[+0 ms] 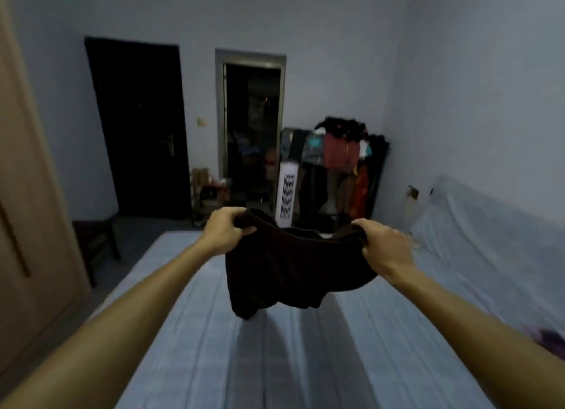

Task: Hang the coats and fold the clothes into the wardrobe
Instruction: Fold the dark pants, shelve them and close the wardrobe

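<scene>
- The dark brown cloth shorts (pixel 290 265) hang in the air above the pale blue striped bed sheet (pixel 195 332), stretched between both hands.
- The left hand (pixel 224 232) and right hand (pixel 383 245) each clench one end of the waistband.
- The fabric sags loosely, legs dangling.

A: Any words, labels, brands or numbers to read here?
B: None. The view is dim and blurred; nothing legible shows on the dark garment (pixel 284 271), the white tower fan (pixel 287 194) or the wall switch (pixel 201 121).
</scene>
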{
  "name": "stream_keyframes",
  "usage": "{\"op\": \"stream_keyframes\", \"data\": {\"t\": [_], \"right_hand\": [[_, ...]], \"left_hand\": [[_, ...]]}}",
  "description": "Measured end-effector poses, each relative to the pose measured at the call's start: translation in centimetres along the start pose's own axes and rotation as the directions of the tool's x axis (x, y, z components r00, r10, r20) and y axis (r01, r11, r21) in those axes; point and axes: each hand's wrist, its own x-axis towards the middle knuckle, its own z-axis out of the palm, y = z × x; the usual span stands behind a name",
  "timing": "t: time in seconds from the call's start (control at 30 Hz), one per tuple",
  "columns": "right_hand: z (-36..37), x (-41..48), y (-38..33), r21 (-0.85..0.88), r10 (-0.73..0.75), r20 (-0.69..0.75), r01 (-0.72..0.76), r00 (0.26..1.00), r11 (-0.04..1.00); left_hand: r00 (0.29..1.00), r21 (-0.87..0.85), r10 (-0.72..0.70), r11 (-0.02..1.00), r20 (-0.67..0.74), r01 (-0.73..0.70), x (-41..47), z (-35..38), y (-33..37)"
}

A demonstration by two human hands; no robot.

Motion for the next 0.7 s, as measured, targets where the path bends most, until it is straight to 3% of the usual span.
{"op": "stream_keyframes", "data": {"t": [0.13,0.3,0.4,0.57,0.63,0.7], "right_hand": [[4.2,-12.7,-0.6,-0.008,0.055,0.277,-0.055,0.959,0.998],[7.5,-26.2,-1.7,0.006,0.064,0.575,-0.082,0.816,0.997],[8.7,-32.6,-2.2,0.062,0.04,0.591,-0.095,0.806,0.994],[10.8,-44.3,-3.4,0.167,-0.042,0.697,-0.105,0.715,0.98],[12.0,-48.5,-3.8,0.179,-0.111,0.677,-0.017,0.727,0.984],[13.1,-51.9,-4.1,0.115,-0.142,0.727,0.085,0.672,0.99]], "left_hand": [[0.967,0.056,-0.123,0.992,0.225,0.113,-9.3,5.7,-5.9],[0.869,0.178,-0.219,0.972,0.444,0.154,-21.1,11.3,-11.2],[0.806,0.216,-0.282,0.957,0.521,0.195,-27.5,13.3,-13.5],[0.563,0.343,-0.37,0.926,0.739,0.159,-38.1,17.2,-17.1],[0.532,0.403,-0.405,0.907,0.743,0.127,-42.2,18.8,-18.7],[0.538,0.489,-0.443,0.87,0.717,0.065,-46.1,20.3,-20.1]]}}
